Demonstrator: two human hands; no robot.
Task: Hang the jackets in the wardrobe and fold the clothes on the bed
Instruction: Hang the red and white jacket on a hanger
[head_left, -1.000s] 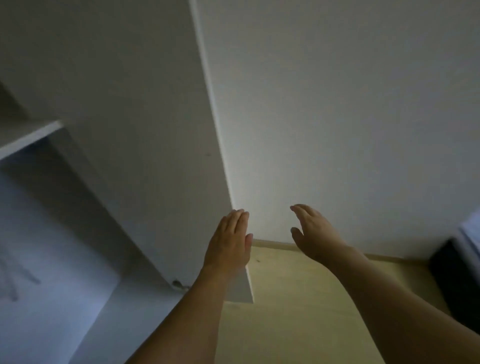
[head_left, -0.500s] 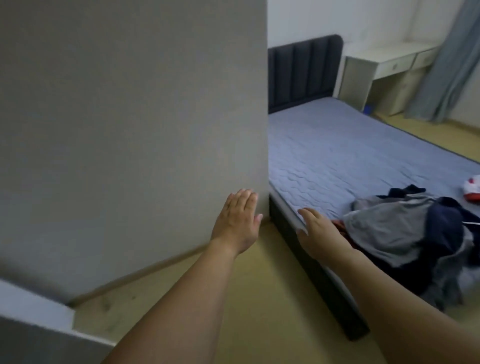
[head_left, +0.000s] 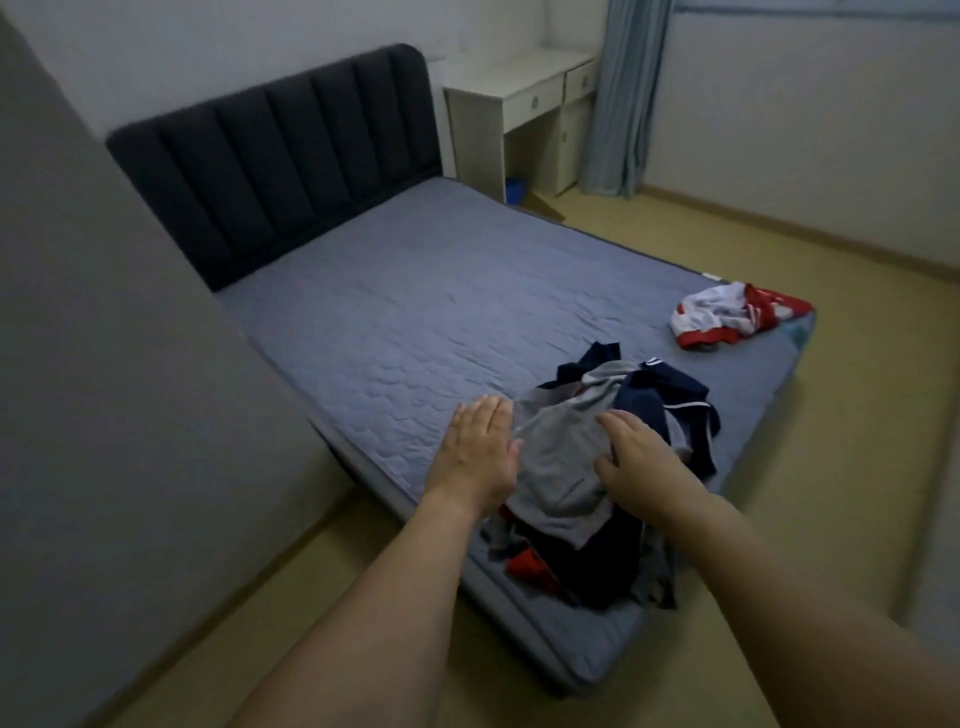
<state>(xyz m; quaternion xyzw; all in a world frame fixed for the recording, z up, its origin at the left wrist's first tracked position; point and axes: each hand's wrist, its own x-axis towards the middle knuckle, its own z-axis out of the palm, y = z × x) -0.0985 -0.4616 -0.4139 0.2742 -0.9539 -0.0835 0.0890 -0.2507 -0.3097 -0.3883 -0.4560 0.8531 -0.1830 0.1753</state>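
I see both of my hands stretched out in the lower middle of the frame toward a rumpled heap of grey, navy and red clothes (head_left: 602, 467) lying on the near corner of the bed with the quilted blue-grey cover (head_left: 415, 332). My left hand (head_left: 475, 452) has its fingers straight and together and holds nothing; it hangs at the heap's left edge, and I cannot tell whether it touches the cloth. My right hand (head_left: 641, 462) is spread, palm down, over the soft grey garment (head_left: 558, 462) on top of the heap, gripping nothing as far as I can see.

A second, smaller bundle, a crumpled white and red garment (head_left: 727, 314), lies well apart at the right of the frame, near the far foot corner.

I judge the cloth light, limp and tangled, so lifting 1 piece may drag others along. I would pinch the grey garment at a free edge or shoulder seam with 2 hands, lift it clear, then spread it flat on the bare cover to fold.
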